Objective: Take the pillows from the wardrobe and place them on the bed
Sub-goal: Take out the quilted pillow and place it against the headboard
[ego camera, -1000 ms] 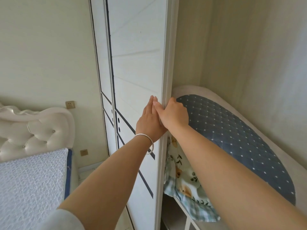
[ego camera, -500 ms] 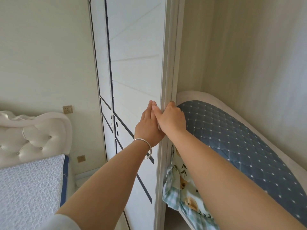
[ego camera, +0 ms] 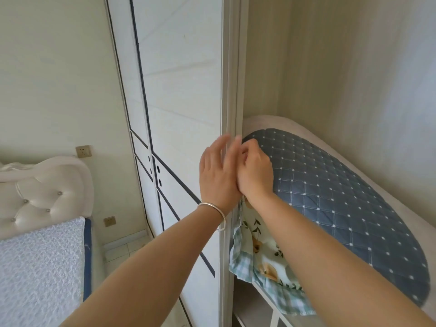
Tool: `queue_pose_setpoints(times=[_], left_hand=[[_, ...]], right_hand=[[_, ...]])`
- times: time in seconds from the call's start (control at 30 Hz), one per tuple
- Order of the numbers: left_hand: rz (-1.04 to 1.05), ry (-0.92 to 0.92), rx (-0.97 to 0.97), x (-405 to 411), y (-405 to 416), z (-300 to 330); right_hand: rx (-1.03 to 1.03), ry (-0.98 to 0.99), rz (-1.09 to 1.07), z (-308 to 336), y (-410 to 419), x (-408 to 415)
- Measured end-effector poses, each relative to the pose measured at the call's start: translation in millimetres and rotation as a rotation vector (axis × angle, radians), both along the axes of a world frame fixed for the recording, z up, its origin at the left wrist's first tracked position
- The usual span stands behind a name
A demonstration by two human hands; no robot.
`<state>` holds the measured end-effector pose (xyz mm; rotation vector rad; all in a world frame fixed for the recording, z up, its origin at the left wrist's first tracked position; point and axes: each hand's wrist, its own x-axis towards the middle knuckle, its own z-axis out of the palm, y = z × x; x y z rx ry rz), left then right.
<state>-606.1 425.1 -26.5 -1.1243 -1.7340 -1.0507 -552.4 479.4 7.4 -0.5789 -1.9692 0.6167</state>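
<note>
Since the earlier frame, your left hand [ego camera: 218,175] has lifted off the door edge; its fingers [ego camera: 223,143] are now spread and released, blurred with motion, grasping nothing. Your right hand [ego camera: 256,173] remains curled, fingers clenched near the door frame, touching the left hand; whether it grips the frame or the pillow edge cannot be told.

Beyond the hands, the sliding wardrobe door [ego camera: 184,114] stands open enough to expose the shelf. On it lies the blue quilted pillow [ego camera: 342,204], stacked on a floral pillow with a checked border [ego camera: 254,251] that hangs over the shelf edge. Both pillows are still inside the wardrobe.

To do this step well:
1. Confirm the door is clear of the pillows before pulling.
2. Slide one hand under the blue quilted pillow and one on top.
3. Draw it out level so the lower pillow does not drag off the shelf.

Far left, the bed [ego camera: 40,263] with its tufted headboard [ego camera: 44,192] waits to receive them.
</note>
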Motion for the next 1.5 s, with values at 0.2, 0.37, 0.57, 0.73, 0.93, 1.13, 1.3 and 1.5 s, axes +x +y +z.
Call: queue_pose_setpoints(times=[0.2, 0.37, 0.57, 0.73, 0.93, 1.13, 1.3, 1.5], left_hand=[[-0.206, 0.112, -0.124, 34, 45, -23], [-0.312, -0.234, -0.307, 71, 110, -52], [-0.246, -0.557, -0.627, 88, 186, -97], [-0.092, -0.820, -0.082, 96, 230, -97], [0.195, -0.911, 0.182, 90, 273, -100], [0.341, -1.181, 0.205, 76, 285, -114], [0.341, -1.487, 0.227, 63, 285, -119], [0.317, -1.610, 0.316, 53, 279, -128]], right_hand=[[-0.090, -0.063, -0.104, -28, 44, 44], [-0.166, -0.136, -0.221, -55, 99, 89], [-0.110, -0.540, -0.362, -93, 178, 117], [-0.115, -0.652, -0.365, -113, 251, 118], [-0.181, -0.657, -0.291, -111, 325, 109], [-0.177, -0.674, -0.299, -112, 381, 95], [-0.192, -0.645, -0.326, -113, 412, 87], [-0.464, -0.646, -0.319, -97, 444, 81]])
